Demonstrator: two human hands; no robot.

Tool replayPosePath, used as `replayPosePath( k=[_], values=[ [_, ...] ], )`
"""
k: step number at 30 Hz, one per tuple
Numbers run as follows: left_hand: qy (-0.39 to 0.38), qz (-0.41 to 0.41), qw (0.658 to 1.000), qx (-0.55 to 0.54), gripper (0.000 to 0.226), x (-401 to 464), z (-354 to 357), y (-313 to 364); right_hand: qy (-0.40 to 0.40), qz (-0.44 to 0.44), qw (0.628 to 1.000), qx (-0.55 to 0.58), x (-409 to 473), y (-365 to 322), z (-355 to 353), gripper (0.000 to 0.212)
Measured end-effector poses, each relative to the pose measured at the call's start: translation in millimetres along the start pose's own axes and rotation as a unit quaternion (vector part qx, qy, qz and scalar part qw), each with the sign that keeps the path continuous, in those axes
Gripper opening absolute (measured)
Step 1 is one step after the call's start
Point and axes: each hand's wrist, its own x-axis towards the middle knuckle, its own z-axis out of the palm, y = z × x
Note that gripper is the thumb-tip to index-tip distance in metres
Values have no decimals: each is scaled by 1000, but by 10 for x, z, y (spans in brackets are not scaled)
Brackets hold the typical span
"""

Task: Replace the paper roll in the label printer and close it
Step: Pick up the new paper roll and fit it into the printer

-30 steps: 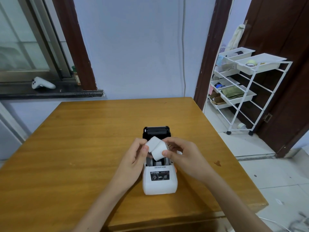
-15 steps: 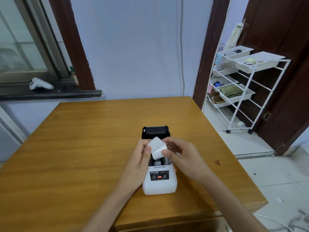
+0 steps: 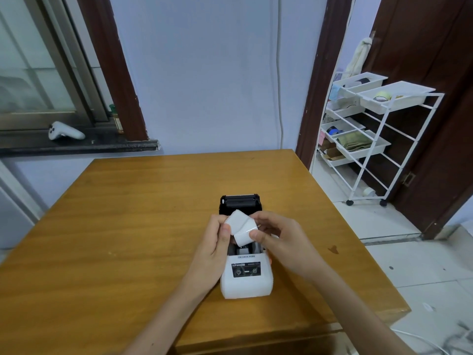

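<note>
Head view: both hands hide most of the open bay of the label printer (image 3: 245, 274), near the table's (image 3: 128, 226) front edge. Left hand (image 3: 215, 248) and right hand (image 3: 277, 238) pinch the paper roll (image 3: 242, 228) above it; black lid (image 3: 240, 203) open behind.

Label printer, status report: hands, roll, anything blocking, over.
Left hand and right hand both pinch the paper roll over the open label printer. Lid up. Roll not seated. Nothing blocking.
</note>
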Motion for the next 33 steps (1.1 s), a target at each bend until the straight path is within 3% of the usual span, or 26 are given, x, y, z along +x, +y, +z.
replayPosePath(
  k=[9,21,33],
  values=[
    [33,13,999,10,19,20,-13,-15,-21,-14,999,-27,12,-76,-51,21],
    [-2,25,999,41,17,94,-44,45,-7,-15,1000,-24,-6,-61,-34,20],
    [51,21,998,40,22,119,55,-77,-2,-9,1000,-5,-7,-74,-12,18]
  ],
)
